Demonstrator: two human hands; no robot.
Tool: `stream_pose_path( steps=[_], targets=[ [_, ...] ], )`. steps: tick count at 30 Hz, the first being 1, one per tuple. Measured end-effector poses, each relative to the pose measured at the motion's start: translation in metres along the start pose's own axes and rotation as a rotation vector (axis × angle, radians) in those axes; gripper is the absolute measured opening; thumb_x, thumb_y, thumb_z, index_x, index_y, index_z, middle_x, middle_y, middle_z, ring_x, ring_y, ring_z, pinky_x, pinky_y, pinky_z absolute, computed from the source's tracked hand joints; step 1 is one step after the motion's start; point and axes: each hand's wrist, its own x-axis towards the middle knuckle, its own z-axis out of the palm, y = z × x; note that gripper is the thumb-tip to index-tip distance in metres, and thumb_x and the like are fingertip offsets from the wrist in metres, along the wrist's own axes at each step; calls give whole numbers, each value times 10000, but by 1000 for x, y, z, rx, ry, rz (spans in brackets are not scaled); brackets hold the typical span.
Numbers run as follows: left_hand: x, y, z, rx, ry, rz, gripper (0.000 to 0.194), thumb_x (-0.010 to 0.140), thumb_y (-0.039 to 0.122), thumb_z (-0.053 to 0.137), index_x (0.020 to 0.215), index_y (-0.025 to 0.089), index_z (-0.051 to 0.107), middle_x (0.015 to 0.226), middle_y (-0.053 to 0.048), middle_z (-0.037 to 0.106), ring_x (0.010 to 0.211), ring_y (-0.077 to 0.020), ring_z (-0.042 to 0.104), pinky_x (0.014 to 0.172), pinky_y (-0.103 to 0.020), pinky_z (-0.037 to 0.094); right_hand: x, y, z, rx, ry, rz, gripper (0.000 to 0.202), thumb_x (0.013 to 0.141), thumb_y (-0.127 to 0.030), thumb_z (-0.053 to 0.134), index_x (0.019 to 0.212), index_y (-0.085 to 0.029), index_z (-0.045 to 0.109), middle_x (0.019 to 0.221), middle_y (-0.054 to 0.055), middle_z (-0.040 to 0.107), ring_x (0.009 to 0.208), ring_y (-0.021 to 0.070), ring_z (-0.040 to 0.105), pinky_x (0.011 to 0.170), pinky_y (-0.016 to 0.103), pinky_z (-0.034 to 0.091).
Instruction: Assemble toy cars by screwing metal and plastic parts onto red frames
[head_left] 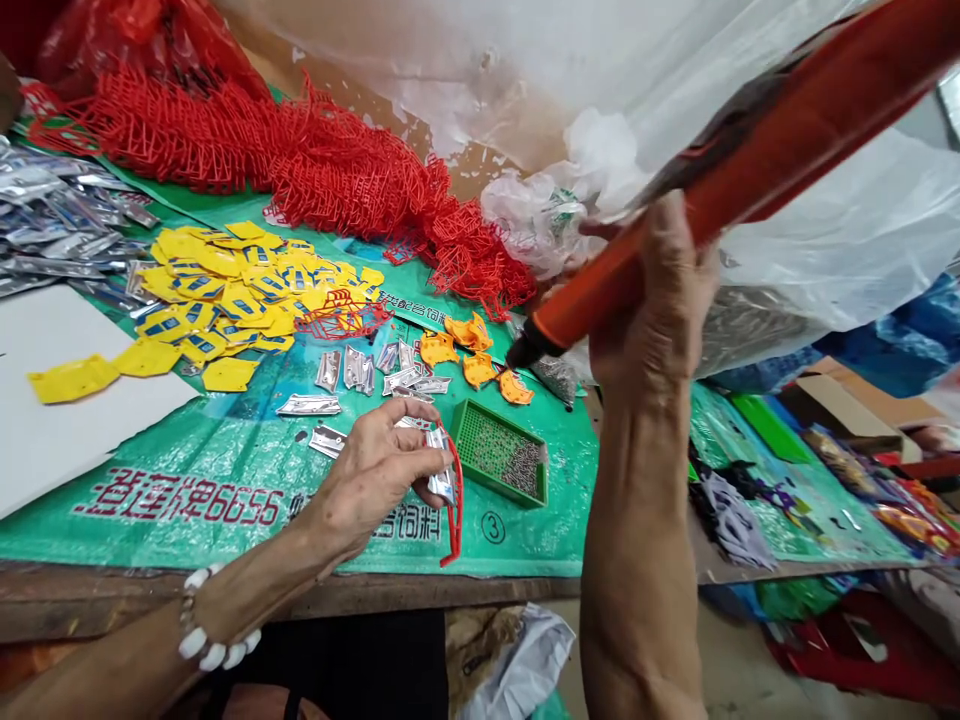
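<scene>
Closed right hand round slanting screwdriver, tip down-left; left hand pinching silver piece.

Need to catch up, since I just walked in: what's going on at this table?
A person grips a metal piece and a red piece together in the left hand. The right hand holds up an orange tool, its dark tip pointing down and left. A green tray of small metal bits sits between the hands; yellow pieces and a red heap lie behind.
</scene>
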Motion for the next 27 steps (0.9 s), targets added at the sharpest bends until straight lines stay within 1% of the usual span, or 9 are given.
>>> stream_pose_path(
  steps=[2,4,7,11,14,20,22,24,27],
  targets=[
    [0,1,1,4,1,0,365,662,132,709,990,142,549,513,96,520,441,-92,523,434,-244,547,-13,-13,-4,230,-147,5,307,919,-461,470,1118,-262,592,1000,18,659,620,103,606,520,248,536],
    [0,0,3,17,6,-2,360,659,124,709,980,141,549,502,100,517,440,-90,516,428,-237,543,-27,-24,-7,431,-221,16,267,799,-506,616,938,-281,655,867,-4,628,549,112,528,459,264,500],
    [1,-1,3,40,-8,1,343,663,117,703,970,144,553,498,97,526,444,-90,521,429,-231,540,-46,-38,-9,469,-235,103,290,662,-515,749,853,-313,667,744,-19,598,498,138,473,431,309,477],
    [3,-5,3,64,-16,19,319,662,113,697,946,156,557,500,98,531,445,-90,531,442,-235,546,-60,-59,-7,429,-160,139,284,684,-461,754,914,-313,680,740,-8,574,484,134,404,423,311,426],
    [5,-6,3,70,-17,17,304,652,113,697,916,157,554,503,89,556,433,-88,537,434,-225,535,-64,-70,-5,431,-124,126,240,694,-391,745,906,-301,677,773,5,556,535,147,414,447,305,423],
    [5,-6,2,94,-20,16,297,650,124,683,916,161,556,522,74,592,414,-104,577,438,-227,515,-71,-62,-6,501,-245,173,291,624,-299,783,900,-285,693,960,16,612,675,159,522,533,303,510],
    [5,-6,2,96,-20,22,295,648,123,680,911,162,554,512,75,589,410,-105,581,437,-216,500,-76,-59,-3,509,-250,186,237,648,-322,796,854,-276,688,901,9,641,650,152,562,534,301,528],
    [5,-5,2,95,-19,26,295,646,122,676,911,163,551,505,77,587,410,-104,579,438,-214,493,-81,-57,1,498,-215,163,199,725,-391,760,859,-261,689,781,4,656,603,149,599,531,299,542],
    [5,-6,1,101,-30,28,290,651,119,665,914,165,550,516,72,597,423,-107,580,446,-223,500,-88,-56,6,514,-187,148,276,747,-474,730,907,-254,681,654,-10,627,520,150,585,490,308,526]
  ],
)
